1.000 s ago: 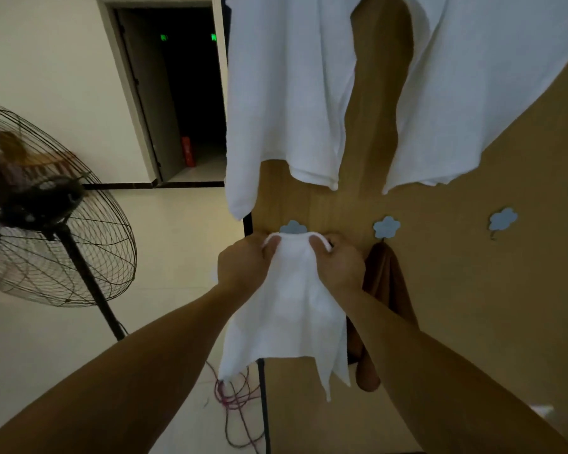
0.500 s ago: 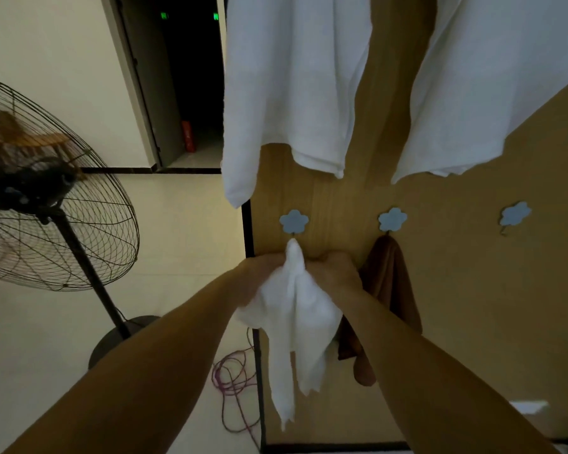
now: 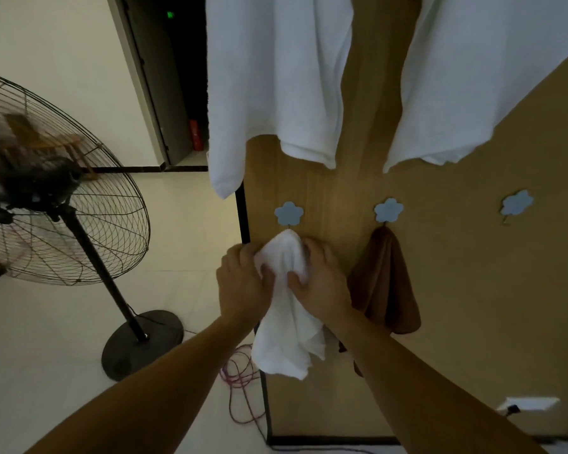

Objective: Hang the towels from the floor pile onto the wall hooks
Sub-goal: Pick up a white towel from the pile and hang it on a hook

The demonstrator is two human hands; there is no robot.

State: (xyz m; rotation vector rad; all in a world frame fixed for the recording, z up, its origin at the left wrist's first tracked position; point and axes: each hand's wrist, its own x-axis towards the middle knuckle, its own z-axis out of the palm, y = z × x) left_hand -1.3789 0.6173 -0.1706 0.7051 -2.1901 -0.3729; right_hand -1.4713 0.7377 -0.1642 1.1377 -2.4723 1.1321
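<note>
- The small white towel (image 3: 286, 332) is against the wooden panel (image 3: 473, 290), its bunched top just under the left flower hook (image 3: 288, 213). Its lower part hangs loose between the 2 forearms.
- Whether the cloth is caught on the hook's thin wire prong cannot be told; the top of the towel covers that spot.
- The left hand (image 3: 243, 283) grips the towel's left side: its fingers are curled round the edge, close together, and the thumb digs into the front of the cloth.
- The right hand (image 3: 322, 286) grips the right side in the same way, with the thumb pressed into the front fold and the fingers curled over the upper edge against the panel.
- The 2 thumbs lie near each other, with a ridge of cloth between them.
- The brown towel (image 3: 387, 283) hangs from the middle flower hook (image 3: 388, 210), just beside the right wrist.
- The right flower hook (image 3: 517, 202) carries nothing.
- Higher on the panel hang 2 large white towels, 1 above the left hook (image 3: 276, 86) and 1 farther right (image 3: 479, 77).
- To the left a black pedestal fan (image 3: 63, 198) stands on the pale floor, well apart from the panel.
- A reddish cable (image 3: 240, 381) lies coiled on the floor at the panel's lower left edge.
- A dark doorway (image 3: 177, 77) opens behind the fan, and a white socket (image 3: 528, 404) sits low on the panel at the right.
</note>
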